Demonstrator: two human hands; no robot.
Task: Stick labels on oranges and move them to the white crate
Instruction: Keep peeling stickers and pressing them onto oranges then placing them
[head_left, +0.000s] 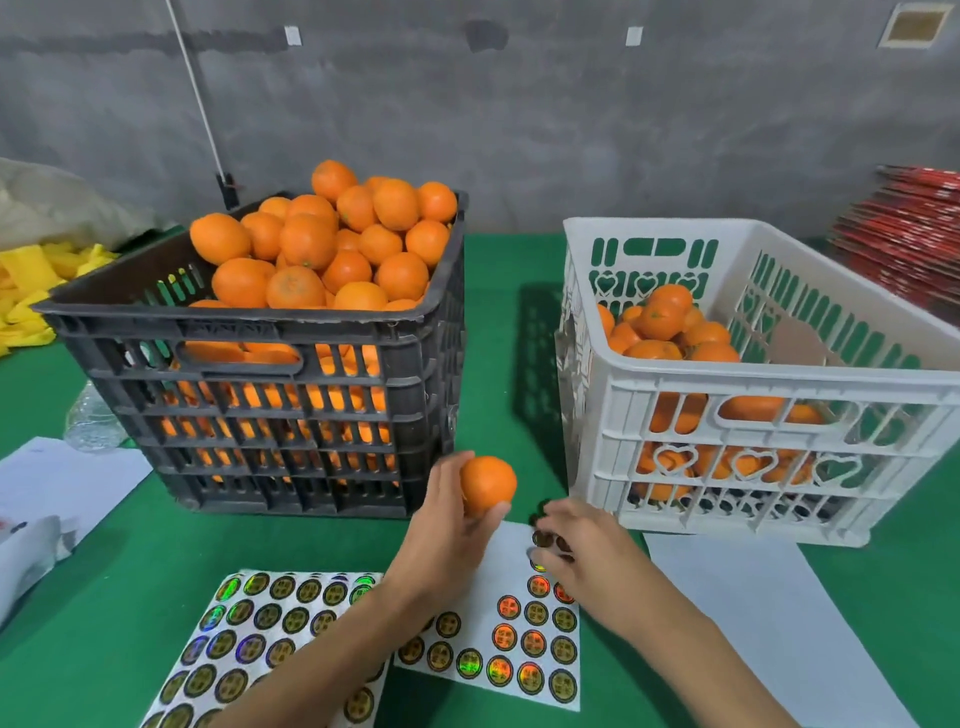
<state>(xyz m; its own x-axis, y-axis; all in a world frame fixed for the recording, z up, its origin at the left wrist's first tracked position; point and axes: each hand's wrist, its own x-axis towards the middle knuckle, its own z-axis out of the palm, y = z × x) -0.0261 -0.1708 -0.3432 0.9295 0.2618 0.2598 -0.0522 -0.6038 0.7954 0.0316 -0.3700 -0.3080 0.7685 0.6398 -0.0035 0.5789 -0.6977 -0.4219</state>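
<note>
Label sheets: two white sheets of round holographic stickers (524, 642) lie nearest on the green table (519, 291).
Right hand (576, 545): fingers curled onto the right sheet's top stickers; whether it pinches one cannot be told.
Left hand (447, 519): fingers clamped round one round orange (487, 484), held above the table.
Black slatted plastic crate (260, 384): behind-left, heaped with oranges.
White plastic crate (748, 395): behind-right, partly filled with oranges.
</note>
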